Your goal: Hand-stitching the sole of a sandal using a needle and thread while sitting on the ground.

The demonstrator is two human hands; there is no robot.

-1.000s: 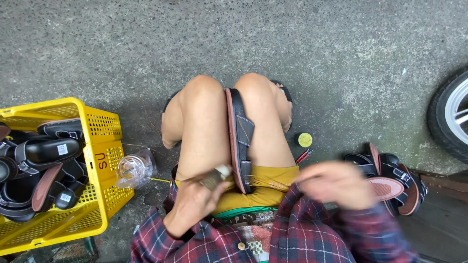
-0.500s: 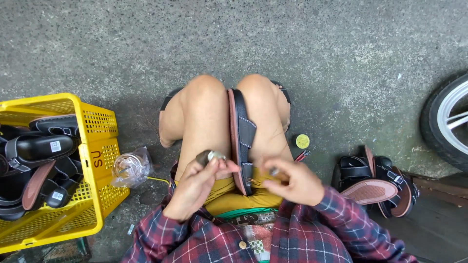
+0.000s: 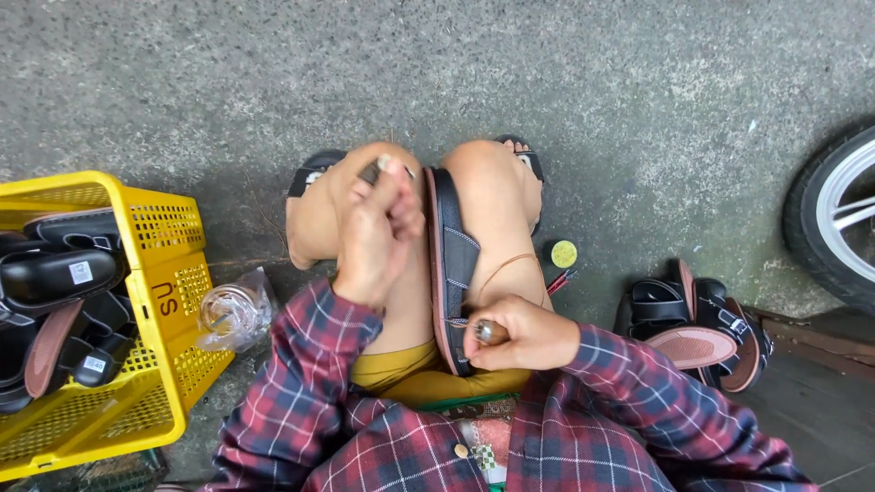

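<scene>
The dark flat sandal with a brown-edged sole (image 3: 451, 264) stands on edge, clamped between the person's bare knees. Its long axis runs away from the body: one end points toward the grey concrete floor (image 3: 547, 82) beyond the knees, the other toward the lap. The near end is covered by the right hand.

The right hand (image 3: 515, 335) is closed around a small rounded tool handle (image 3: 490, 332) at the sandal's near end; the working tip is hidden, so the tool type cannot be determined. A thin tan thread (image 3: 499, 266) arcs from this hand across the right thigh.

The left hand (image 3: 375, 235) is raised over the left knee, fingers pinched narrow on a small grey object (image 3: 372, 169), mostly concealed by the fingers.

The yellow plastic perforated crate (image 3: 164, 301), holding dark sandals, is cut off at the left frame edge. A clear plastic bag (image 3: 232, 314) lies just beside it. A small round yellow-lidded tin (image 3: 563, 253) sits on the floor near the right knee. A pile of dark sandals with reddish-brown soles (image 3: 697, 333) lies further right. A black tyre (image 3: 834, 223) is cut off at the right edge.
</scene>
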